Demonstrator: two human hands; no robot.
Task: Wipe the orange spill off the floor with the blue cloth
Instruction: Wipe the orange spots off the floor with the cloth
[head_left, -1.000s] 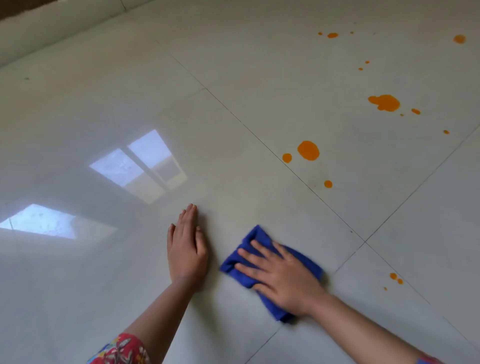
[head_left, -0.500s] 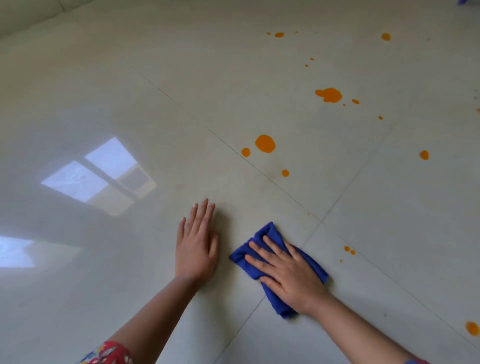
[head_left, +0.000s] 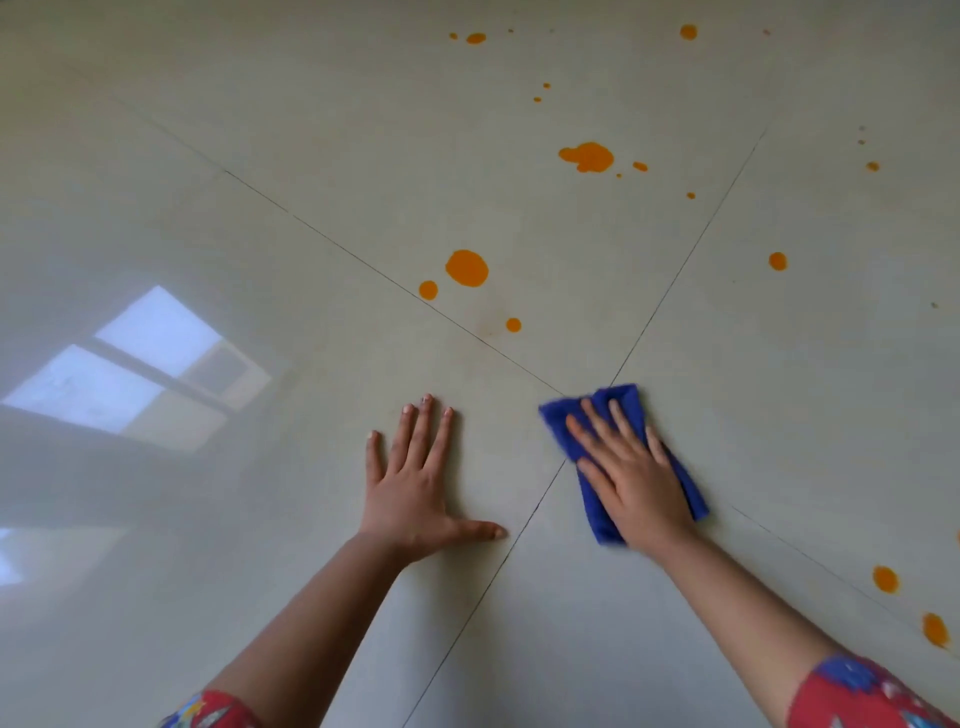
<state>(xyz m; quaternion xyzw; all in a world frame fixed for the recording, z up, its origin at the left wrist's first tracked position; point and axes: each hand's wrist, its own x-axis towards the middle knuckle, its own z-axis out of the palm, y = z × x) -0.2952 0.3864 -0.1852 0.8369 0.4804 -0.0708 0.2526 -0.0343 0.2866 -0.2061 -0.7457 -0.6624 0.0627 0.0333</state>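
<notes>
The blue cloth (head_left: 623, 457) lies folded and flat on the floor (head_left: 260, 218), pinned beneath the right hand (head_left: 631, 478), whose fingers are straight and spread across it — pressing, not gripping. The cloth sits right at the point where the tile joints cross. The left hand (head_left: 415, 488) is planted flat on the bare tile just beside it, fingers wide and thumb stretched toward the joint, holding nothing; it reads as a brace for the person's weight.

Since half a second ago the cloth has slid to the right and a little forward, from the tile beside the left hand onto the joint crossing, and the two hands now stand farther apart. The left hand has opened its thumb outward. The pair of tiny drops that lay just right of the cloth earlier no longer show there — the cloth seems to have passed over or covered them, so that small patch looks dealt with.

Most of the orange spill (head_left: 466, 268) remains: a large round drop with two smaller ones ahead of the hands, an irregular blot farther on, scattered specks beyond, and two drops near the right sleeve (head_left: 872, 696). I judge the wiping only begun, with the nearest cluster the likely next reach.
</notes>
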